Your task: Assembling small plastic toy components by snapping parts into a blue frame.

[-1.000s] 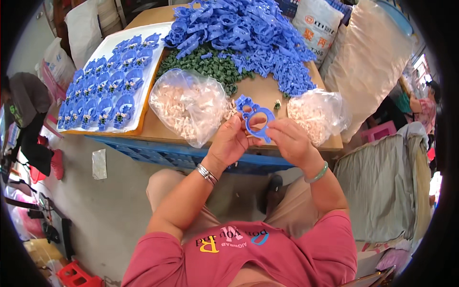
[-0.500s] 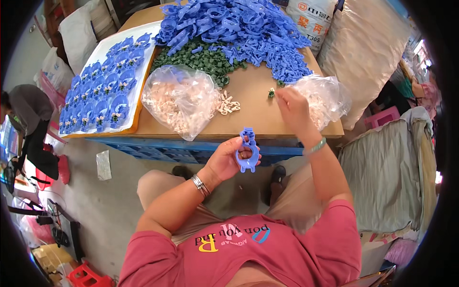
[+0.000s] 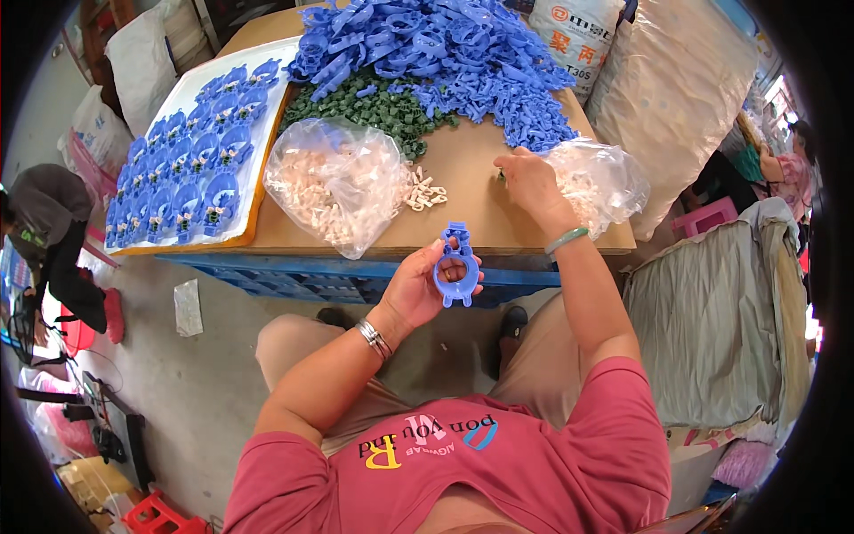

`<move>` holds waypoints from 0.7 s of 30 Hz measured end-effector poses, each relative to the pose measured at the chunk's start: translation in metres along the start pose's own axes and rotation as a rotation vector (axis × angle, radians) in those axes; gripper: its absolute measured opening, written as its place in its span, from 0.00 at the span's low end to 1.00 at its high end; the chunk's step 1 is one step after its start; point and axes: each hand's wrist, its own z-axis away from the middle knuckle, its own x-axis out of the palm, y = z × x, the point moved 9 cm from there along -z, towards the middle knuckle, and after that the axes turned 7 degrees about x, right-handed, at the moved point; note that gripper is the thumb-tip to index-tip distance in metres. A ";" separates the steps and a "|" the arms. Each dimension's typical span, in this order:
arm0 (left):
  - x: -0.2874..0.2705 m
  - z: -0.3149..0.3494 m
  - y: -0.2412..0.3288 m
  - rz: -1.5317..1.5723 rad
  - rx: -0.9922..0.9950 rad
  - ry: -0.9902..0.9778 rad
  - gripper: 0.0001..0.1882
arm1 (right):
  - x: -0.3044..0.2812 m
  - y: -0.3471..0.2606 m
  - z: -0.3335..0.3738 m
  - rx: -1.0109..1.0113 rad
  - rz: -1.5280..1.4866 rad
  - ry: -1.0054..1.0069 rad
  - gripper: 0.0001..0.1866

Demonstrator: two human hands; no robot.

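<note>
Blue ring-shaped part (image 3: 457,291) is held in the left hand (image 3: 414,289) at the near edge of the surface (image 3: 485,206), ring end toward the body. Left fingers are clamped on it; some are hidden behind, with skin visible through the ring.

Right hand (image 3: 534,182) is lowered over the surface; right-hand bag of pale pieces (image 3: 583,191) is partly covered by it. Green piece (image 3: 501,175) is nearly all masked by the right fingertips: whether the fingers are closed on it cannot be told.

Left-hand bag (image 3: 334,191) is fogged by its film, individual pieces hard to make out. Green heap (image 3: 382,120) is partly buried under the blue pile (image 3: 436,49), whose top is cut off. Rows of blue assemblies (image 3: 184,198) are carried on the white tray (image 3: 261,138); fine detail is not resolved.
</note>
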 end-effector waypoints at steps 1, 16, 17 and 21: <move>-0.001 0.000 0.001 -0.002 0.013 -0.027 0.19 | 0.003 -0.002 0.000 -0.025 0.026 -0.020 0.08; 0.007 -0.007 0.013 -0.019 -0.017 -0.018 0.25 | -0.074 -0.106 0.055 -0.469 -0.729 -0.195 0.06; 0.005 -0.008 0.012 -0.068 -0.015 0.023 0.26 | -0.074 -0.111 0.059 -0.503 -0.615 -0.183 0.06; 0.006 -0.009 0.006 -0.101 -0.061 -0.010 0.27 | -0.062 -0.116 0.070 -0.592 -0.437 -0.219 0.07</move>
